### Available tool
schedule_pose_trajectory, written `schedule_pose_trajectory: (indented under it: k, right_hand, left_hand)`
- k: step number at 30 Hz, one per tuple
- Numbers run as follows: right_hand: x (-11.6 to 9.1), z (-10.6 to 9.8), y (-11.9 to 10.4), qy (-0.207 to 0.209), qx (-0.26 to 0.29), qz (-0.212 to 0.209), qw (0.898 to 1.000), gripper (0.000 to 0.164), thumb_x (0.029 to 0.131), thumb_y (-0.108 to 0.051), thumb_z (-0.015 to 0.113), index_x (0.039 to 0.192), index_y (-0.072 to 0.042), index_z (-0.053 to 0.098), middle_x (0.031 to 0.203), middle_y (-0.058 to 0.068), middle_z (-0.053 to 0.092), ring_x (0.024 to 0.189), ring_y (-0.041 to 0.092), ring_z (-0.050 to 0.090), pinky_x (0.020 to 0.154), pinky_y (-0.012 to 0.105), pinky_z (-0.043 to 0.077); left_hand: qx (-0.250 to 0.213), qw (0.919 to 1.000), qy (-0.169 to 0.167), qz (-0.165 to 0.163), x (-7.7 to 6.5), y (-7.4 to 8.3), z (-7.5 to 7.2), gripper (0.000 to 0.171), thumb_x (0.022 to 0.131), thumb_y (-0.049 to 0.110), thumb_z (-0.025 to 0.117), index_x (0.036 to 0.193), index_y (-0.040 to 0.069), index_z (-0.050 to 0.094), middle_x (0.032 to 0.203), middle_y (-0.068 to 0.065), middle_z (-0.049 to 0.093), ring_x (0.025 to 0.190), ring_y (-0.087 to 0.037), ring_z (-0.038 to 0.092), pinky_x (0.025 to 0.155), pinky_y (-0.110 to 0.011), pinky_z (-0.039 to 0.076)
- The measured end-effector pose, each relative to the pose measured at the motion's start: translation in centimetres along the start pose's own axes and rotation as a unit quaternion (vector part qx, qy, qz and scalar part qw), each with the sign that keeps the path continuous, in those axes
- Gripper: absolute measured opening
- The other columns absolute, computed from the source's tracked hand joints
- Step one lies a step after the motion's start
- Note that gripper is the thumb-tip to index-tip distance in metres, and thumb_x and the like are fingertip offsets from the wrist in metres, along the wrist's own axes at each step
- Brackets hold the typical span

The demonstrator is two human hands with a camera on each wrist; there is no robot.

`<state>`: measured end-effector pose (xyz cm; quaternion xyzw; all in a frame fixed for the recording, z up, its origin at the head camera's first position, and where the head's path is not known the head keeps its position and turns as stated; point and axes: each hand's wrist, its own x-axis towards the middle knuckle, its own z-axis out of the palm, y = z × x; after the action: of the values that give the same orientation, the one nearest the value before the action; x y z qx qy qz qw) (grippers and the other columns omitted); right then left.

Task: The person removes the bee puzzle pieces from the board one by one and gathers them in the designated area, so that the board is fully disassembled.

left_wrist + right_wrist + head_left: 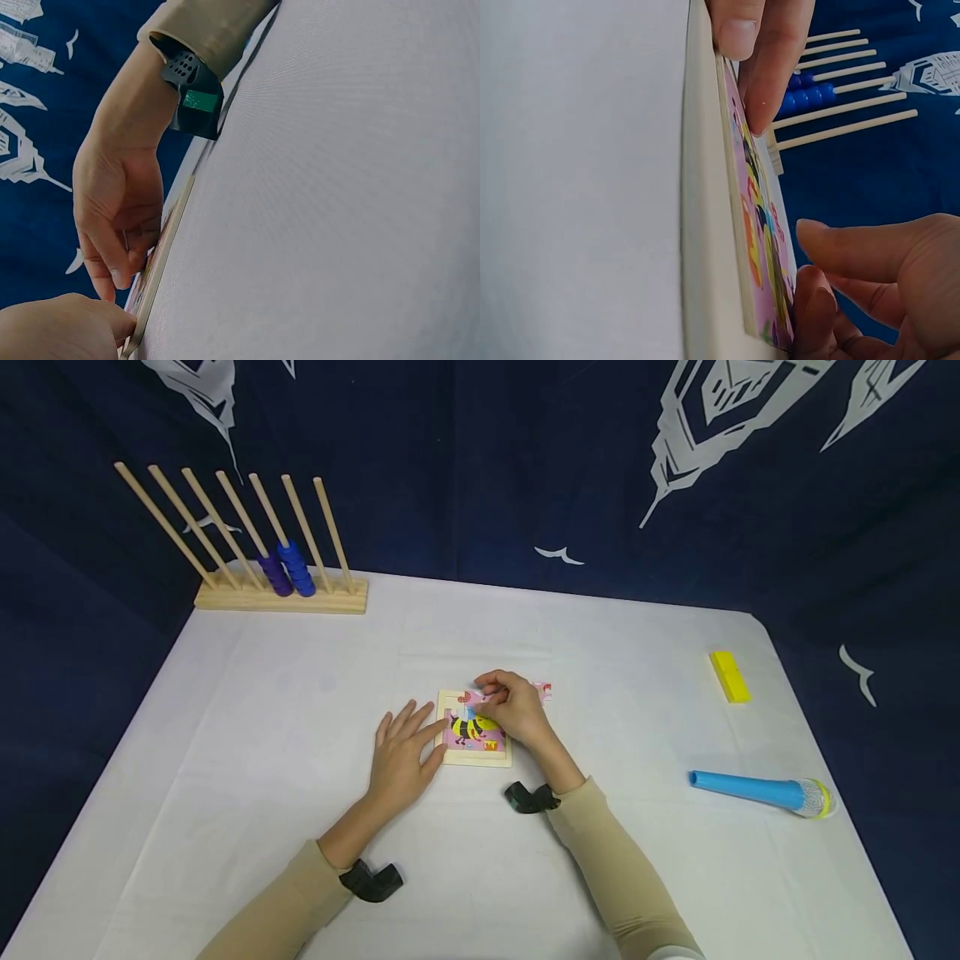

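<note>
Touching left edge of wooden puzzle with thumb and index finger of left hand, released, fingers straight and spread. Reaching over upper right part of puzzle with right hand, bent at thumb and fingers; can't tell if pinching a piece or not. Note puzzle flat on white tablecloth, under right fingers, just right of left hand. Log loose pink piece just past upper right of puzzle, partly hidden by right hand. Mark puzzle as squarish, pale smooth wood rim, printed yellow-and-black bee on pink. Tag cloth as faintly creased; microphone as blue tapered handle, silvery head, yellow band; block as yellow, oblong. Count pink printed pieces inside puzzle rim; on wooden peg rack, far left, seven round pegs, purple rings on fourth from left, blue rings on fifth.
</note>
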<state>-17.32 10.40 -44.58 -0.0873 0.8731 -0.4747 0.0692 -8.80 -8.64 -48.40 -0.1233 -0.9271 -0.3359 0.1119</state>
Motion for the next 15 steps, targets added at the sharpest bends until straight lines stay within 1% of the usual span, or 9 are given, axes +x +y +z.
schedule_pose_trajectory:
  k: [3,8,11,15]
  right_hand:
    - [-0.04,0.16,0.12,0.003,-0.010,-0.004,1.000,0.030,0.079,0.000,0.077,0.108,-0.002,0.069,0.097,0.012,0.061,0.074,0.016,0.053,0.066,0.021,0.044]
    - [-0.04,0.43,0.37,0.008,-0.038,-0.025,0.999,0.032,0.077,0.003,0.077,0.108,0.000,0.069,0.095,0.013,0.060,0.076,0.018,0.057,0.067,0.021,0.046]
    - [-0.10,0.49,0.35,0.010,-0.052,-0.035,0.998,0.032,0.077,0.002,0.076,0.108,0.000,0.069,0.095,0.013,0.059,0.076,0.018,0.058,0.068,0.022,0.047]
    - [-0.20,0.41,0.22,0.013,-0.058,-0.038,0.998,0.031,0.077,0.001,0.077,0.107,0.000,0.070,0.094,0.012,0.059,0.076,0.019,0.060,0.069,0.024,0.048]
  left_hand:
    - [0.000,1.0000,0.000,0.000,-0.02,0.01,0.03,0.034,0.089,0.016,0.069,0.122,0.010,0.069,0.143,-0.018,0.053,0.141,-0.039,0.036,0.114,-0.063,0.017]
    - [0.001,1.0000,0.004,0.003,-0.04,0.04,0.07,0.034,0.088,0.016,0.070,0.121,0.009,0.069,0.142,-0.018,0.053,0.141,-0.040,0.037,0.114,-0.063,0.017]
    - [0.000,0.9999,0.009,0.006,-0.04,0.05,0.05,0.034,0.088,0.016,0.070,0.121,0.008,0.069,0.142,-0.019,0.054,0.140,-0.041,0.037,0.113,-0.064,0.017]
    - [0.000,0.9999,0.009,0.007,0.01,0.08,0.04,0.035,0.087,0.015,0.071,0.121,0.008,0.069,0.141,-0.020,0.054,0.140,-0.041,0.037,0.113,-0.064,0.017]
